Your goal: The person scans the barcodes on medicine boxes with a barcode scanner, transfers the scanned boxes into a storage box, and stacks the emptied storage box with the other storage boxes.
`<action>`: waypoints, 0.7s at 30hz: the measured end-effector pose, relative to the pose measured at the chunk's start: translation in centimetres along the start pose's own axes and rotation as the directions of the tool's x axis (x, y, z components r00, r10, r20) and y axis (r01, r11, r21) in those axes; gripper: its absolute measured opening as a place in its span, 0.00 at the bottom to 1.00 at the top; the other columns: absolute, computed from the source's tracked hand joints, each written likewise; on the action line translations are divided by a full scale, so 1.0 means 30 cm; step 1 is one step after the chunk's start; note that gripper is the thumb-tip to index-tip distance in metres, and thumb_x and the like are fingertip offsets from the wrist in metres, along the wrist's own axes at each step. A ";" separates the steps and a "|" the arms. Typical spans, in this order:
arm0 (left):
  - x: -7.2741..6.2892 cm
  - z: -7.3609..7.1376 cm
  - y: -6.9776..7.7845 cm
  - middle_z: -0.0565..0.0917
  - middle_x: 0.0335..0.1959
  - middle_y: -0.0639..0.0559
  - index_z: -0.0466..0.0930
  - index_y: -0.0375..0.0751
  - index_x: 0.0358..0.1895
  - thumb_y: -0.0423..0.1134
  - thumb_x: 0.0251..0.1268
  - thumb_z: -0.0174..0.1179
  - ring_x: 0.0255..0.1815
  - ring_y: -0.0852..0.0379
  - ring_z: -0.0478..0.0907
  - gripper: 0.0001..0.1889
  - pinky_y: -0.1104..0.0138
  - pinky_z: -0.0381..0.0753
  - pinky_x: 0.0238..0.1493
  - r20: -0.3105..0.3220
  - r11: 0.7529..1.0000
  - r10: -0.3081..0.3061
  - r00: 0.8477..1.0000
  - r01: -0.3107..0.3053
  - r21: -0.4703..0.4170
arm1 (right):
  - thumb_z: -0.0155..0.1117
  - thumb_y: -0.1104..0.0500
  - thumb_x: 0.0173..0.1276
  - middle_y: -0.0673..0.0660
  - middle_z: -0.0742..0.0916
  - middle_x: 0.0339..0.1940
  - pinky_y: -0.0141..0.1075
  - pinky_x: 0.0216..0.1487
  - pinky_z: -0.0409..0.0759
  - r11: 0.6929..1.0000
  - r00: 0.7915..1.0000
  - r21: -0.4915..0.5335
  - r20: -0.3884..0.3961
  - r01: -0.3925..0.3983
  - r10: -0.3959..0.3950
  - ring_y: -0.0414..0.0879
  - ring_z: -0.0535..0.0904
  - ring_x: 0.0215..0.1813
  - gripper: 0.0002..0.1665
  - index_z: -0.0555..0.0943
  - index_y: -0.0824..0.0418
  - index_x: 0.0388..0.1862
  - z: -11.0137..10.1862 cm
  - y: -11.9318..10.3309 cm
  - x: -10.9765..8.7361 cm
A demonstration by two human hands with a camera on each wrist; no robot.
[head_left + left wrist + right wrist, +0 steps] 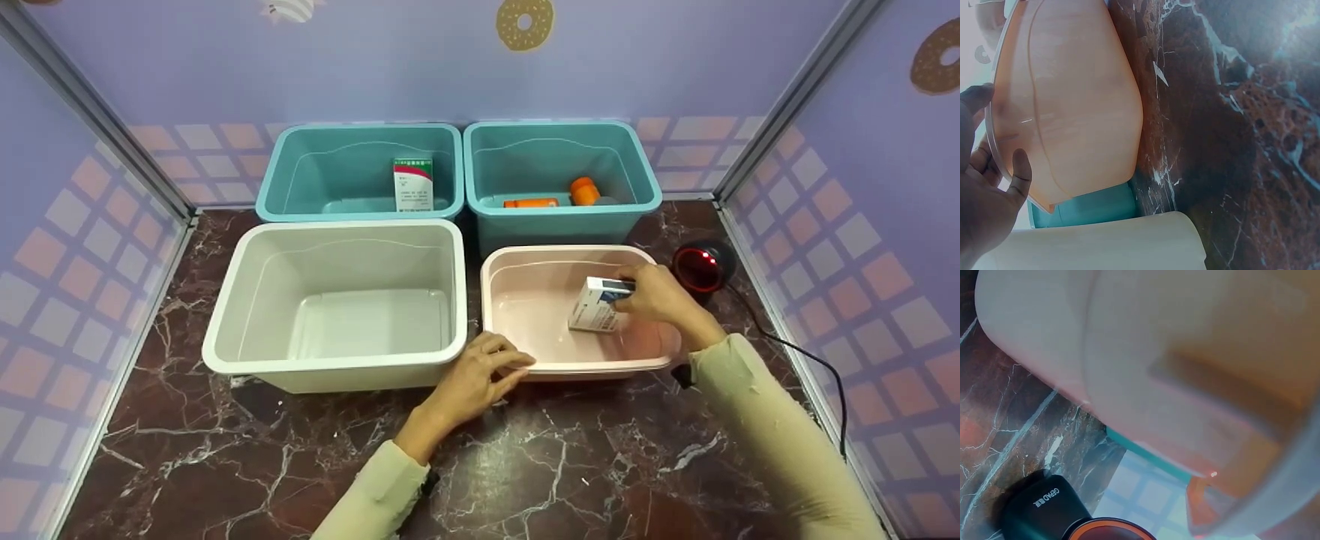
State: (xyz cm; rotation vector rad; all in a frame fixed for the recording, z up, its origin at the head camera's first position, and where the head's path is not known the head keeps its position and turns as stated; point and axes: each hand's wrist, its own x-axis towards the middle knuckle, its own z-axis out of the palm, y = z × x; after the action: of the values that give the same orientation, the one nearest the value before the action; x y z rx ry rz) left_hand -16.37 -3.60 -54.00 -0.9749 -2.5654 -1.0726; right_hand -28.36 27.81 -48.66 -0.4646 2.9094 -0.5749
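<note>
Inside the pink bin, a white and blue medicine box stands tilted, its top end pinched by my right hand. My left hand holds the bin's near left corner. In the left wrist view, the fingers of that left hand lie over the rim, with the thumb against the outside wall of the pink bin. The right wrist view looks at the bin's outer wall, which hides most of the right hand; a dim box shape shows through it.
A white bin sits left of the pink one. Behind stand two teal bins: the left contains a green and white box, the right several orange bottles. A black scanner glows red at right, its cable trailing forward.
</note>
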 end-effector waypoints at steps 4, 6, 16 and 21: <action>0.001 0.001 0.001 0.83 0.40 0.54 0.87 0.50 0.47 0.44 0.67 0.64 0.51 0.54 0.76 0.09 0.58 0.74 0.61 0.003 1.000 -0.012 1.000 0.012 -0.003 | 0.76 0.60 0.51 0.64 0.90 0.39 0.50 0.46 0.79 0.999 1.000 0.035 -0.019 0.012 -0.012 0.58 0.83 0.40 0.26 0.84 0.65 0.50 -0.011 -0.002 -0.005; 0.001 0.002 0.001 0.83 0.40 0.54 0.87 0.50 0.47 0.44 0.67 0.64 0.51 0.54 0.76 0.09 0.58 0.74 0.61 0.005 1.000 -0.017 1.000 0.017 -0.006 | 0.76 0.59 0.51 0.64 0.90 0.38 0.47 0.43 0.79 0.998 1.000 0.056 -0.028 0.014 -0.012 0.56 0.83 0.39 0.24 0.84 0.64 0.49 -0.017 -0.002 -0.009; 0.000 0.000 -0.003 0.84 0.40 0.54 0.88 0.50 0.48 0.44 0.68 0.63 0.51 0.54 0.76 0.10 0.59 0.74 0.60 0.006 1.000 -0.011 1.000 0.011 -0.010 | 0.76 0.56 0.53 0.60 0.89 0.33 0.36 0.36 0.73 0.994 0.997 0.105 -0.077 -0.015 0.023 0.52 0.79 0.34 0.18 0.86 0.61 0.42 -0.054 -0.004 -0.039; 0.001 -0.001 -0.002 0.83 0.40 0.54 0.87 0.50 0.48 0.44 0.68 0.63 0.52 0.54 0.76 0.10 0.60 0.74 0.60 0.010 1.000 -0.007 1.000 0.007 0.004 | 0.75 0.55 0.57 0.61 0.89 0.34 0.36 0.33 0.74 0.989 0.994 0.144 -0.092 -0.044 0.058 0.51 0.80 0.33 0.18 0.85 0.62 0.43 -0.067 0.002 -0.055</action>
State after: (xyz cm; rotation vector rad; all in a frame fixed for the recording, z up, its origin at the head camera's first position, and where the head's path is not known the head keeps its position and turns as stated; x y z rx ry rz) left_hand -16.44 -3.64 -53.99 -0.9739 -2.5795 -1.0672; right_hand -27.20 29.11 -46.70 -0.3519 2.9331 -0.8115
